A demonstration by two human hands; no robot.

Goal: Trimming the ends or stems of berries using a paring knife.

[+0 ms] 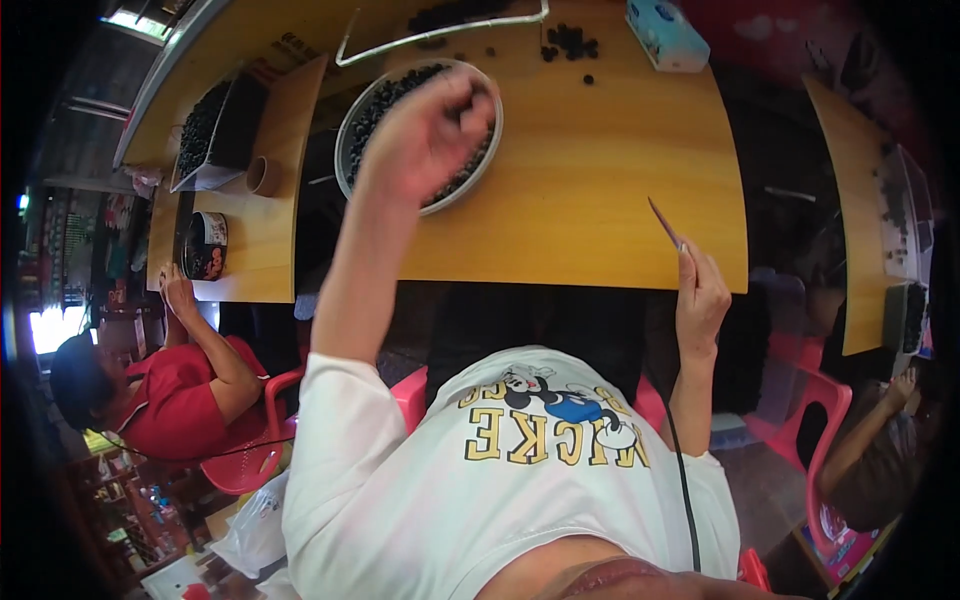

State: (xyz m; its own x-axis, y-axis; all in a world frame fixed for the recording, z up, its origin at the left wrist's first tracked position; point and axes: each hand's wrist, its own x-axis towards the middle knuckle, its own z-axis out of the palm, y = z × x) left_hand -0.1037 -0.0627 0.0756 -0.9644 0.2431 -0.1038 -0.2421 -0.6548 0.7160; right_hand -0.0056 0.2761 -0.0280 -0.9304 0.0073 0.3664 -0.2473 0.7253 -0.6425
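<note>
Over a round, white-rimmed bowl [345, 170] at the far edge of my reach hangs my left hand [428, 135], blurred, with its fingers curled in. Whatever those fingers hold, if anything, I cannot make out. Small round black pieces [378, 105] fill the bowl, partly hidden by the hand and wrist. At the table's right front edge, my right hand [700, 290] is closed around a thin, pointed, dark tool [662, 220]. Its tip points up and left, above the bare wood and apart from the bowl.
The yellow wooden table [580, 190] carries a blue tissue pack [668, 36], loose black pieces [570, 42] and a bent pale rod [440, 40]. On a left-hand table stand a container of black pieces [215, 130] and a tub [205, 245]; a person in red [200, 390] sits there. Another person [880, 460] is at right.
</note>
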